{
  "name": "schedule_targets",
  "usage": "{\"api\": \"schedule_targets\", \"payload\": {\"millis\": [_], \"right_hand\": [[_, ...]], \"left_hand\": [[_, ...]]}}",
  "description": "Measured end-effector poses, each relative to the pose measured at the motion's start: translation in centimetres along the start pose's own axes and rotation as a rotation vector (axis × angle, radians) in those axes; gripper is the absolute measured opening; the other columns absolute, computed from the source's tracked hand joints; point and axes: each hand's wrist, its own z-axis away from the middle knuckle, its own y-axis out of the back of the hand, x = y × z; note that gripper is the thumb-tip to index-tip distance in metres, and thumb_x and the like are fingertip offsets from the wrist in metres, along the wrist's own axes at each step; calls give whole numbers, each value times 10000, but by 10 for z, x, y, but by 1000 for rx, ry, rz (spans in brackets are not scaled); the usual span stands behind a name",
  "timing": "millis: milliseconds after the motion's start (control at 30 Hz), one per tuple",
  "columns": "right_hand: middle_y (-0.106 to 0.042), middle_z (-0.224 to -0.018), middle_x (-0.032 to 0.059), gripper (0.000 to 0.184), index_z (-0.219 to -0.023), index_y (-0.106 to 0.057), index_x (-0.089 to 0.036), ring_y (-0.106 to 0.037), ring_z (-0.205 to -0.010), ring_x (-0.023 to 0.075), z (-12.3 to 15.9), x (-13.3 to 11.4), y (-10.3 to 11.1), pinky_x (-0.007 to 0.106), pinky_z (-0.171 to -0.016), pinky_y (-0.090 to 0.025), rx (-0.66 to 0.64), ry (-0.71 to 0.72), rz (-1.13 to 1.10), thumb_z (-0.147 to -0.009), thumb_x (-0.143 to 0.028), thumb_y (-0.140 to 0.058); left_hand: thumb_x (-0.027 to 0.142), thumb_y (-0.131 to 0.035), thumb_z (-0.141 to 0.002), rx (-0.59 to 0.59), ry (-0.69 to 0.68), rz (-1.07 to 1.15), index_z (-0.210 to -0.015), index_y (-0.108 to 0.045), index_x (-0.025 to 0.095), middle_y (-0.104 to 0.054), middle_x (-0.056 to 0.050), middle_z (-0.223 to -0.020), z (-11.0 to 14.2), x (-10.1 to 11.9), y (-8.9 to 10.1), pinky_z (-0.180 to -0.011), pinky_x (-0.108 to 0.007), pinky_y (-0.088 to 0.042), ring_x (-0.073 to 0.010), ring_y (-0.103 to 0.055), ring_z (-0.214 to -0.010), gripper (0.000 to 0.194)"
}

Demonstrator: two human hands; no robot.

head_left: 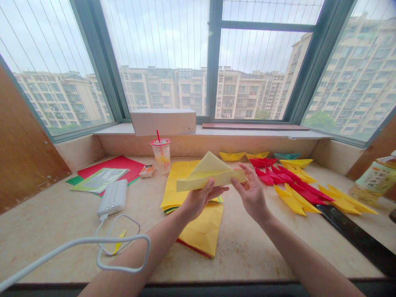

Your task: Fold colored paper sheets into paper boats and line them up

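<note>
A pale yellow folded paper (pixel 210 170), shaped like a paper hat with a peak above a straight brim band, is held up over the counter. My left hand (pixel 202 198) grips its lower edge from below, thumb in front and fingers behind. At the right end of the band, my right hand (pixel 252 194) pinches the paper between thumb and fingers. Beneath and behind the hands lies a stack of yellow paper sheets (pixel 176 177), with green and red edges peeking out. Another yellow sheet pile (pixel 204 231) sits nearer to me.
Several folded paper boats (pixel 295 200) in yellow, red and green stand at the right, beside a long black object (pixel 355 235). A power bank (pixel 114 198) with a white cable (pixel 123 239), a drink cup (pixel 161 156), red paper (pixel 123 165) and a white box (pixel 163 123) are left.
</note>
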Motion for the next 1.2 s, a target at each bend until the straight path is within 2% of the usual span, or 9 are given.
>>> {"api": "schedule_targets", "payload": {"millis": [167, 233, 400, 533, 667, 833, 967, 1067, 1200], "right_hand": [[-611, -1258, 84, 598, -1339, -466, -300, -685, -977, 214, 3, -2, -4, 382, -828, -599, -42, -41, -83, -812, -366, -740], [-615, -1261, 82, 542, -1285, -508, -295, -686, -963, 215, 2, -5, -4, 376, -781, -614, -44, -46, -86, -807, -405, -741], [-719, -1015, 77, 361, -1002, -644, -206, -699, -867, 220, -1, -5, -1, 372, -701, -625, -43, -96, -15, -835, -524, -679], [-724, -783, 43, 324, -834, -634, -199, -700, -750, 207, -1, -4, 0, 409, -765, -613, 23, -105, 19, -834, -519, -689], [-726, -775, 42, 329, -820, -597, -226, -700, -764, 228, -1, -4, -1, 427, -765, -606, 30, -83, 10, -838, -545, -672], [-692, -726, 20, 325, -778, -557, -235, -658, -688, 198, 2, -5, -2, 336, -647, -570, 19, -58, 66, -840, -532, -675], [-715, -801, 31, 292, -811, -572, -234, -677, -757, 207, 5, -7, -3, 353, -727, -574, -102, -55, 57, -869, -511, -647], [-742, -950, 49, 283, -955, -621, -239, -697, -891, 227, 5, -10, -5, 388, -845, -572, -156, -61, 31, -881, -513, -628], [-740, -1066, 71, 384, -1145, -616, -235, -687, -1006, 244, 2, -12, -6, 426, -931, -549, -213, -84, 11, -888, -520, -612]], "left_hand": [[363, -729, -833, 60, -26, 20, -1069, -671, 161, -744, -99, -1108, -3, -2, 0, -1097, -505, -414, -255, -707, -1036, 315], [336, -736, -829, 94, -46, 38, -1054, -671, 176, -749, -78, -1094, -5, -2, 1, -1104, -506, -408, -241, -712, -1024, 284], [311, -753, -812, 80, -50, 40, -1068, -666, 181, -734, -85, -1141, -4, -1, 0, -1119, -505, -389, -250, -696, -1065, 300], [304, -741, -824, 28, -32, 56, -1086, -669, 185, -723, -84, -1170, -2, -2, -2, -1114, -496, -397, -262, -682, -1098, 298], [304, -724, -841, 20, -37, 44, -1122, -656, 194, -689, -93, -1242, -1, -3, -1, -1119, -490, -389, -272, -661, -1139, 309], [352, -704, -858, 13, 13, 71, -1118, -660, 184, -727, -95, -1163, -1, -5, 1, -1101, -484, -409, -269, -698, -1065, 313], [419, -673, -873, -14, 39, 57, -1130, -665, 155, -725, -133, -1159, -2, -7, 2, -1086, -503, -419, -295, -686, -1088, 368], [383, -687, -867, -3, 5, 48, -1137, -671, 156, -692, -132, -1232, -3, -9, 1, -1104, -499, -403, -297, -648, -1157, 353], [359, -719, -841, 45, -10, 45, -1135, -679, 159, -718, -119, -1180, -4, -11, 0, -1097, -517, -407, -294, -674, -1110, 358]]}}
